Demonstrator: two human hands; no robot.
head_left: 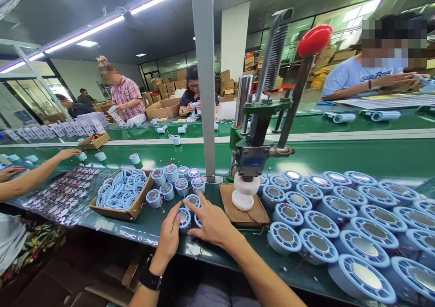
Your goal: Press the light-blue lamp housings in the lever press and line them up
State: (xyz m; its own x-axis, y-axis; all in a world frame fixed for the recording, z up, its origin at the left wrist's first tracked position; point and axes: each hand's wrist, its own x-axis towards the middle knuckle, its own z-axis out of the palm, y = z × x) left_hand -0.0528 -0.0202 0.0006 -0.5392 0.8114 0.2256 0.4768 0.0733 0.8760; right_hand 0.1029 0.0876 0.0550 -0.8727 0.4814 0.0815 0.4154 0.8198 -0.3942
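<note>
At the front edge of the green bench, my left hand (169,234) is upright with fingers stretched, its fingertips against the left side of a light blue round housing (184,218). My right hand (213,221) is spread with thumb and fingers apart, reaching over the right side of the same small group, beside another housing (192,201). Neither hand is wrapped round a part. More blue housings with silver discs and thin wires (166,189) stand just behind. The hands partly hide the nearest parts.
A hand press (252,162) with a red knob stands right of my hands on a brown board (226,203). Many wider blue housings (316,246) fill the right side. A carton of blue rings (136,211) is left. A neighbour's arm (37,175) reaches in. People work opposite.
</note>
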